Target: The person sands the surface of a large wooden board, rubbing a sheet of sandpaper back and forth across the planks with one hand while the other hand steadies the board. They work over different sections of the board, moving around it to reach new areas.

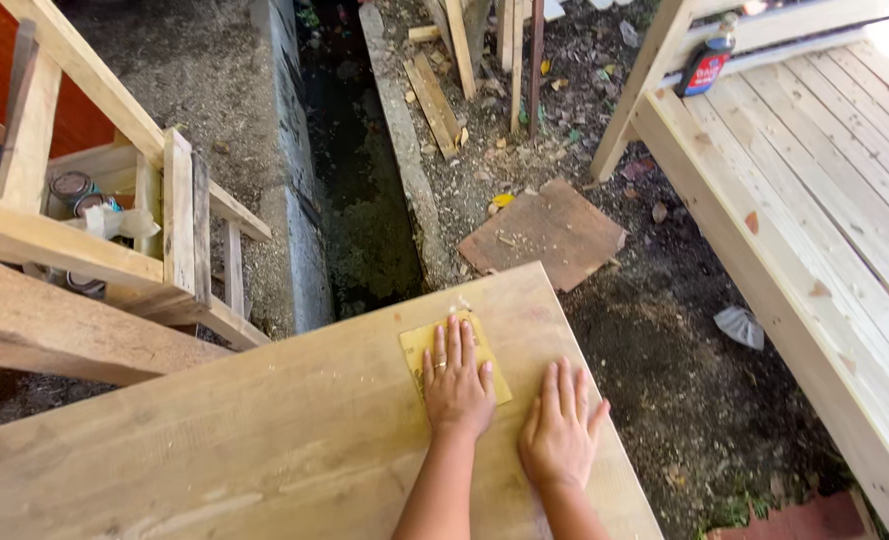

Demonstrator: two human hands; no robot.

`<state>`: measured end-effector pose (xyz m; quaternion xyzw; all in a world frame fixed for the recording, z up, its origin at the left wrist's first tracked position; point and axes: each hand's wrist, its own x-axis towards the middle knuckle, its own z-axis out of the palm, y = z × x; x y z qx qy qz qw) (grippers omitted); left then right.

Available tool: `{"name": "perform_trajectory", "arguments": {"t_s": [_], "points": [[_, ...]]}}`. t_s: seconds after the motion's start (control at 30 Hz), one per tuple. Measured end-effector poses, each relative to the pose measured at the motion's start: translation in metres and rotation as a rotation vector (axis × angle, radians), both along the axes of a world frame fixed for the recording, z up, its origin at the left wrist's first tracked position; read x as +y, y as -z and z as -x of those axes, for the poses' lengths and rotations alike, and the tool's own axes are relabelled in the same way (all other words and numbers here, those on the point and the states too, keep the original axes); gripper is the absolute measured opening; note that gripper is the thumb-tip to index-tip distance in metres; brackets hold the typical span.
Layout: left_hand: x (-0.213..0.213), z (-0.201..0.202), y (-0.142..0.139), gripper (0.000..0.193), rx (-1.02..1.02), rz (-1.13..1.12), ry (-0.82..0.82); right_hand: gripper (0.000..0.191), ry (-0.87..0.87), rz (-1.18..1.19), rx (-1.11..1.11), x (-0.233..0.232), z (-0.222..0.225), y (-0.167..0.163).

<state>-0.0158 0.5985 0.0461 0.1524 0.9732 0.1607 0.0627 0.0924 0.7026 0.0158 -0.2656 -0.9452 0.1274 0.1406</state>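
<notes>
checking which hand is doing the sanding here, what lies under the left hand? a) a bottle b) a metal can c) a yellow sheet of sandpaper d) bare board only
c: the left hand lies flat on a yellow sheet of sandpaper on the wooden board, while the right hand rests on bare wood beside it.

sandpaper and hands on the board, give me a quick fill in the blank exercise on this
1. The left hand presses flat on a yellow sheet of ____.
2. The right hand rests flat on the bare wooden ____, beside the sandpaper.
3. A ring shows on the ____ hand.

Missing words: sandpaper; board; left
</notes>
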Motion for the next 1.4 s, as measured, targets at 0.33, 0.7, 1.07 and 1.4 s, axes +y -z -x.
{"name": "perform_trajectory", "arguments": {"t_s": [0.33, 0.7, 1.07, 1.4], "points": [[0.056, 0.070, 0.001, 0.070, 0.087, -0.030, 0.127, 0.064, 0.098, -0.054, -0.120, -0.001, 0.006, 0.000], [0.074, 0.044, -0.007, 0.063, 0.017, -0.004, 0.311, 0.070, 0.101, -0.028, -0.021, 0.002, 0.001, 0.012], [0.108, 0.027, -0.002, 0.066, 0.045, -0.082, 0.327, 0.073, 0.121, -0.029, -0.125, 0.006, 0.000, 0.010], [0.120, 0.038, 0.012, 0.065, 0.033, -0.071, 0.264, 0.073, 0.117, -0.064, -0.039, 0.004, -0.002, 0.014]]}}
